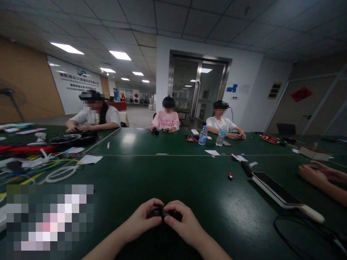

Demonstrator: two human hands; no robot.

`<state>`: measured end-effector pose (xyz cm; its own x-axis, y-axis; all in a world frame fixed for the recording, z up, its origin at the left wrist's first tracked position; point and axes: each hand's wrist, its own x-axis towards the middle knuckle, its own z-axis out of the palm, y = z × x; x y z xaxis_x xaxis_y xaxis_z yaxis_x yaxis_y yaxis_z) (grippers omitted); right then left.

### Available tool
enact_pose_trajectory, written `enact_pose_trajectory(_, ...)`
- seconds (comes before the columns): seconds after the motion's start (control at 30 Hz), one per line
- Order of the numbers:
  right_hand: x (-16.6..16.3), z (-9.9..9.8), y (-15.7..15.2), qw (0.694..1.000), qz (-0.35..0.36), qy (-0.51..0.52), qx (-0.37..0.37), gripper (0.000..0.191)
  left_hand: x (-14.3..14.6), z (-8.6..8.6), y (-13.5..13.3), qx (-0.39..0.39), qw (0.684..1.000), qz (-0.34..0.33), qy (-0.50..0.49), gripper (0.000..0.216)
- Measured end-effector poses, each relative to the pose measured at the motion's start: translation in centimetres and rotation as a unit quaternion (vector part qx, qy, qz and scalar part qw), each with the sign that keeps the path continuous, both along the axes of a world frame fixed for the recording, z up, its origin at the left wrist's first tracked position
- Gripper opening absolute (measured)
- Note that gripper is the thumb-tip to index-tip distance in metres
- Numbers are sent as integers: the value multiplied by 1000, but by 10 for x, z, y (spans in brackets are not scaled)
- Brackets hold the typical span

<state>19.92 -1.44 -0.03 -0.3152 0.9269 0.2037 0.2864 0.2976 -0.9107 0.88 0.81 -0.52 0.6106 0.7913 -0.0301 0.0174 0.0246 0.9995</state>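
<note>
Left hand: the left hand (143, 218) has its thumb and fingers curled inward, gripping one side of a small dark piece (157, 212).
Right hand: the right hand (184, 218) mirrors it, fingertips closed on the other side of the same piece.
Dark piece: between the two hands, at the near side of the green table (173, 177) (too dark and covered to make out its shape); whether it touches the tabletop, I cannot tell.
Red bit: a small red thing (230, 176) lies ahead of the right hand, well apart from it.
Phone: a phone (276, 189) with a dark screen lies face up on the right, near a black cable (280, 234).
Bottles: two water bottles (202, 136) stand upright farther back, near each other.
Left side: loose wires (61, 175) in white, yellow and green spread beside a sheet of paper (90, 159).
People: three people sit across the table, the middle one in a pink top (167, 120); a co-worker's hands (318, 175) show at the right edge.
</note>
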Motion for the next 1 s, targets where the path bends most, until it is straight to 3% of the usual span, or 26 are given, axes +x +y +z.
enact_pose_trajectory(0.73,0,1,0,1000,-5,-2,-9,17,1,4,0,-4,1000,-14,-6,37)
enact_pose_trajectory(0.87,0,-2,5,997,-24,56,-42,16,3,3,1,1,1000,1,-7,36)
enact_pose_trajectory(1.0,5,-6,12,984,-53,148,-85,33,3,6,0,-3,1000,15,6,36)
